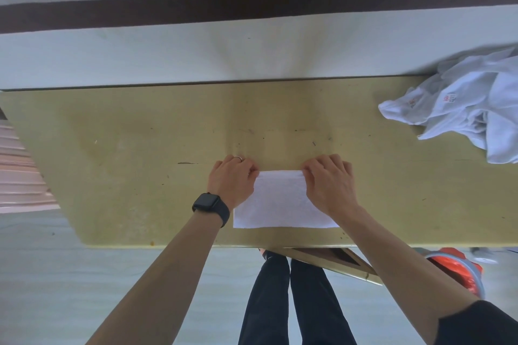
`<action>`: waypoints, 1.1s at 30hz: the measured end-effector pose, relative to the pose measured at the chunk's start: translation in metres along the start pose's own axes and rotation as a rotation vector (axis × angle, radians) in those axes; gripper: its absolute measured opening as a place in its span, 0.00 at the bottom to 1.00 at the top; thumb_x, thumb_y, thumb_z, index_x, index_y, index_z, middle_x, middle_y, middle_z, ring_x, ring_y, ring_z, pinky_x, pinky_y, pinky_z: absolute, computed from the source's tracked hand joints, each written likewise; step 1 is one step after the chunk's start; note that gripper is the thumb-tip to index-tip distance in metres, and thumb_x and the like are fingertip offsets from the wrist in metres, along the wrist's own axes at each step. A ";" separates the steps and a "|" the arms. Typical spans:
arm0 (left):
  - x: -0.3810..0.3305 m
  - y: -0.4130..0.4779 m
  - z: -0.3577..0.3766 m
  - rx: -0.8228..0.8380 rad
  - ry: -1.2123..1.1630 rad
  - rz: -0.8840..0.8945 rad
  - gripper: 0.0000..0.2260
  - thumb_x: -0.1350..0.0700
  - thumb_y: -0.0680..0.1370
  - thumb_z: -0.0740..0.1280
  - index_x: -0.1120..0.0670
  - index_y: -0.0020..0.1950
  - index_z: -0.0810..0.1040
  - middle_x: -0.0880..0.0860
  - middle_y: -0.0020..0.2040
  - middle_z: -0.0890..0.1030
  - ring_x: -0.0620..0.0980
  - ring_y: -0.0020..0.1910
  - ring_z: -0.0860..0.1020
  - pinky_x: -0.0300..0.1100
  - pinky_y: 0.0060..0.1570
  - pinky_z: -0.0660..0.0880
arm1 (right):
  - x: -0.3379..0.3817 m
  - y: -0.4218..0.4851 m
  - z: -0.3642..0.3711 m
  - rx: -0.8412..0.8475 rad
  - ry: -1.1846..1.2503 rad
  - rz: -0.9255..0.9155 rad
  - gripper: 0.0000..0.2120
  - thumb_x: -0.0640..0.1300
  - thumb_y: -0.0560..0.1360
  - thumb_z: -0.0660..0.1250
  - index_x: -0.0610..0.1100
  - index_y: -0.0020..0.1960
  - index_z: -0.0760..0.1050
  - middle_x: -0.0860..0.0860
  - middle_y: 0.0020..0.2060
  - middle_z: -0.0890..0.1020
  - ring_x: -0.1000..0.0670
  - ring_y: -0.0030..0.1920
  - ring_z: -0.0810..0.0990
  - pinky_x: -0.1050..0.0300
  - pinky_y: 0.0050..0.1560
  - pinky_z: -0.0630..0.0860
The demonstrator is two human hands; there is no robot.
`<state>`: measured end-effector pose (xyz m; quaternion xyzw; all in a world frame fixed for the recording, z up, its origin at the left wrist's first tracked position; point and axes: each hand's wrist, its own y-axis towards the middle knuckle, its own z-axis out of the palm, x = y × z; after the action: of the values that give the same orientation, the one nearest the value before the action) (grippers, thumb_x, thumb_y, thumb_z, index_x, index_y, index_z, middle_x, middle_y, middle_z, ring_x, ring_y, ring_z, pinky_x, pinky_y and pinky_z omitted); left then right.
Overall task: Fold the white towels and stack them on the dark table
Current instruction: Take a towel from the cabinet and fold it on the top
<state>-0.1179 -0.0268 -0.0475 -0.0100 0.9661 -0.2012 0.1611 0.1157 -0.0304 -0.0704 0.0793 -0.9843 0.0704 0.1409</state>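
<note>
The table [112,148], olive-tan and scuffed, spans nearly the whole width of the view, its long axis running left to right, with a pale wall behind its far edge. At its far right end lies a crumpled pile of white towels [471,109], unfolded, with small red-printed labels showing on two of them; the pile runs off the right edge of the view.

Well apart from the pile, in the middle of the table and just inside its near edge, lies the folded towel [280,202]. It is a flat white rectangle with its long axis left to right, parallel to the table's near edge, and its short sides pointing away from the person.

The two hands are apart, one at each far corner of this towel. The left hand [232,179] has its fingers curled down onto the far left corner and grips it; the right hand [328,182] does the same at the far right corner. The fingertips themselves are hidden under the knuckles. Both forearms reach in from below, crossing the near edge on either side of the towel.

A black watch [208,203] sits on the left wrist, and a thin ring [238,158] on a left finger.
</note>
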 end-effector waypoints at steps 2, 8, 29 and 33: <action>-0.001 0.001 -0.001 0.001 0.013 -0.001 0.10 0.51 0.82 0.60 0.48 0.56 0.80 0.45 0.52 0.81 0.49 0.57 0.74 0.43 0.57 0.68 | 0.001 0.001 0.000 0.004 -0.023 -0.003 0.05 0.44 0.78 0.63 0.50 0.49 0.78 0.54 0.47 0.80 0.47 0.50 0.73 0.52 0.51 0.67; -0.001 -0.007 0.004 -0.060 0.028 0.010 0.07 0.50 0.80 0.62 0.49 0.56 0.77 0.47 0.53 0.80 0.52 0.56 0.75 0.45 0.55 0.70 | 0.003 -0.004 0.001 -0.042 0.003 0.079 0.06 0.46 0.79 0.62 0.51 0.50 0.78 0.54 0.47 0.81 0.46 0.51 0.74 0.52 0.52 0.66; -0.023 -0.052 0.082 -0.097 0.030 -0.029 0.31 0.37 0.80 0.52 0.48 0.80 0.52 0.49 0.82 0.45 0.54 0.80 0.41 0.58 0.76 0.38 | -0.020 -0.068 0.027 0.125 -0.041 0.132 0.29 0.56 0.82 0.49 0.50 0.81 0.48 0.54 0.81 0.49 0.49 0.80 0.47 0.36 0.77 0.47; -0.021 -0.038 0.071 -0.061 0.033 0.023 0.27 0.39 0.81 0.50 0.51 0.75 0.62 0.49 0.82 0.46 0.51 0.80 0.42 0.57 0.76 0.36 | -0.023 -0.082 0.017 0.125 -0.037 0.188 0.30 0.59 0.81 0.51 0.49 0.79 0.54 0.54 0.80 0.52 0.49 0.80 0.47 0.38 0.78 0.43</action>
<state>-0.0777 -0.0875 -0.0883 -0.0003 0.9744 -0.1699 0.1471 0.1474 -0.1098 -0.0842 -0.0036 -0.9836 0.1429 0.1101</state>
